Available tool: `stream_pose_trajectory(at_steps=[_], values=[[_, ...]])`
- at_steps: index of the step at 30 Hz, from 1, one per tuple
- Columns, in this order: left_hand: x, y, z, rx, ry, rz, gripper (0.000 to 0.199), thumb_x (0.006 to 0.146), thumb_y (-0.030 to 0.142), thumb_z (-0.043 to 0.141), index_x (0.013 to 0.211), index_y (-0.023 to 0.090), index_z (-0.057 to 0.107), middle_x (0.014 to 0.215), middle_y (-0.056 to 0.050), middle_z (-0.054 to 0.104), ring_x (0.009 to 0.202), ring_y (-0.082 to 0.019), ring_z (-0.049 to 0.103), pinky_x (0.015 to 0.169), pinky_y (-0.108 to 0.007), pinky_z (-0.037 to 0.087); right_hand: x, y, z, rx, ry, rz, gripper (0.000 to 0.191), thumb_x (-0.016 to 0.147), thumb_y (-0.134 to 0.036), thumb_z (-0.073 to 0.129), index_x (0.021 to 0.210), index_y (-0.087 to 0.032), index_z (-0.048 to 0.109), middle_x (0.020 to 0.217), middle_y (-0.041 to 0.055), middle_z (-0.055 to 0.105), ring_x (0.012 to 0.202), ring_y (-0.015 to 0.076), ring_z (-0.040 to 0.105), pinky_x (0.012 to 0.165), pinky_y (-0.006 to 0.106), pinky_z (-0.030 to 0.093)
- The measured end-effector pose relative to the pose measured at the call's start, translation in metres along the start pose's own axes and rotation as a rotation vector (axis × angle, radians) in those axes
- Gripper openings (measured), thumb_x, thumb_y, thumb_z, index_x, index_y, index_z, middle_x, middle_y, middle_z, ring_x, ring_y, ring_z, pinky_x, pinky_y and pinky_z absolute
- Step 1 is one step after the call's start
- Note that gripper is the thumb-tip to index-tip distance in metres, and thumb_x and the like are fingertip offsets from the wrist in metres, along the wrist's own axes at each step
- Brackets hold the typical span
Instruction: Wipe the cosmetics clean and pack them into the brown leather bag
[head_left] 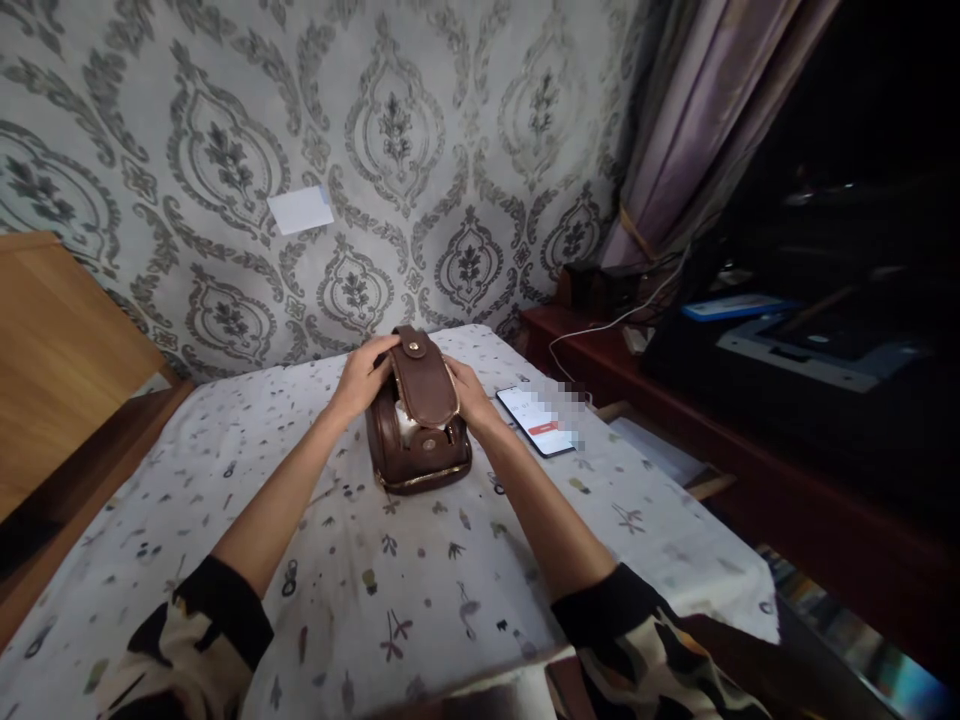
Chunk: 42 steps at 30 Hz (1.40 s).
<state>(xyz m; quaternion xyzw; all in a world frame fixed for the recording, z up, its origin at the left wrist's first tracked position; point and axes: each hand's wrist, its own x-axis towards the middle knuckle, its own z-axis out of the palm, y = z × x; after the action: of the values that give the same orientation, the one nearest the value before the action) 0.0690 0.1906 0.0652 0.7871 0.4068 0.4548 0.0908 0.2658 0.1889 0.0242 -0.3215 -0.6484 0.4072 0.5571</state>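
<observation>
A small brown leather bag (420, 450) with a gold zip along its lower edge stands on the cloth-covered table. Its top flap (426, 385), with a strap and a gold snap button, is partly lifted at the front. Something white (409, 425) shows in the gap under it. My left hand (364, 378) grips the upper left side of the bag, fingertips by the strap. On the opposite side my right hand (469, 390) holds the flap's edge, its fingers partly hidden behind the bag.
Right of the bag lies a phone (536, 425) with a lit screen. A white cable (600, 328) runs over the dark red furniture (585, 340). A wooden panel (67, 350) stands at the left, and a patterned wall (397, 130) with a paper (300, 210) rises behind.
</observation>
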Motion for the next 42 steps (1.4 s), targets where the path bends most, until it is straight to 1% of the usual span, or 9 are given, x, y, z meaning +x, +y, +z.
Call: stream_pose_trajectory(at_steps=[8,13,17,23,29,33,36,39,42], values=[[-0.023,-0.002,-0.005,0.035,-0.032,0.014,0.039,0.093,0.02,0.044,0.121,0.023,0.071,0.139,-0.009,0.063,0.134,-0.023,0.054,0.12,-0.048,0.035,-0.041,-0.013,0.009,0.026,0.174,0.0,0.064,0.095,-0.068,0.041,0.131,-0.023,0.068,0.144,0.005,0.061,0.14,0.0251,0.051,0.123,0.046,0.031],[-0.044,0.016,-0.002,0.0,0.01,-0.075,0.04,0.1,0.032,0.04,0.128,0.024,0.066,0.148,-0.008,0.056,0.144,-0.023,0.044,0.124,-0.048,0.029,-0.051,-0.015,0.011,-0.082,0.164,-0.035,0.06,0.092,-0.064,0.053,0.135,-0.024,0.064,0.149,0.0077,0.055,0.144,0.0254,0.045,0.125,0.047,0.027],[-0.064,0.034,0.016,0.058,0.064,-0.111,0.049,0.099,0.045,0.048,0.143,0.026,0.053,0.159,-0.009,0.043,0.151,-0.026,0.032,0.125,-0.049,0.025,-0.051,-0.012,0.013,-0.12,0.146,-0.038,0.061,0.094,-0.062,0.051,0.139,-0.022,0.061,0.151,0.0099,0.053,0.144,0.0256,0.045,0.125,0.048,0.028],[-0.07,0.043,0.041,0.146,0.24,-0.165,0.048,0.1,0.046,0.044,0.142,0.023,0.051,0.153,-0.013,0.049,0.147,-0.027,0.039,0.123,-0.05,0.029,-0.053,-0.013,0.017,-0.197,0.131,-0.064,0.063,0.095,-0.056,0.05,0.143,-0.017,0.055,0.152,0.0129,0.052,0.142,0.0268,0.047,0.123,0.048,0.032],[-0.061,0.049,0.029,0.121,0.21,-0.188,0.038,0.099,0.042,0.047,0.131,0.023,0.054,0.14,-0.013,0.057,0.137,-0.026,0.048,0.12,-0.048,0.034,-0.06,-0.006,0.021,-0.23,0.199,-0.133,0.052,0.097,-0.05,0.05,0.141,-0.023,0.058,0.147,0.0102,0.057,0.14,0.0278,0.049,0.121,0.052,0.034],[-0.039,0.031,0.012,0.058,0.201,-0.207,0.032,0.095,0.028,0.047,0.124,0.023,0.058,0.13,-0.011,0.061,0.127,-0.025,0.054,0.115,-0.047,0.039,-0.064,-0.005,0.023,-0.267,0.222,-0.175,0.048,0.099,-0.046,0.047,0.142,-0.026,0.057,0.148,0.0082,0.057,0.141,0.0275,0.048,0.121,0.055,0.034],[-0.016,0.006,0.0,0.006,0.04,-0.294,0.047,0.079,0.015,0.054,0.125,0.022,0.061,0.135,-0.009,0.059,0.131,-0.027,0.051,0.116,-0.048,0.038,-0.066,-0.007,0.022,-0.264,0.217,-0.173,0.048,0.1,-0.045,0.045,0.142,-0.026,0.056,0.148,0.0081,0.056,0.141,0.0271,0.048,0.122,0.054,0.033],[0.006,-0.018,-0.007,-0.006,-0.118,-0.337,0.057,0.074,0.015,0.056,0.131,0.023,0.061,0.14,-0.008,0.058,0.132,-0.029,0.052,0.116,-0.05,0.038,-0.066,-0.008,0.021,-0.27,0.211,-0.167,0.048,0.1,-0.045,0.045,0.143,-0.026,0.056,0.148,0.0083,0.056,0.141,0.0274,0.048,0.122,0.053,0.033],[0.023,-0.036,-0.005,0.092,-0.165,-0.24,0.053,0.08,0.021,0.056,0.133,0.021,0.062,0.135,-0.009,0.064,0.129,-0.029,0.055,0.115,-0.051,0.039,-0.066,-0.009,0.022,-0.286,0.202,-0.158,0.048,0.1,-0.044,0.044,0.143,-0.024,0.056,0.148,0.009,0.056,0.141,0.028,0.048,0.121,0.054,0.033]])
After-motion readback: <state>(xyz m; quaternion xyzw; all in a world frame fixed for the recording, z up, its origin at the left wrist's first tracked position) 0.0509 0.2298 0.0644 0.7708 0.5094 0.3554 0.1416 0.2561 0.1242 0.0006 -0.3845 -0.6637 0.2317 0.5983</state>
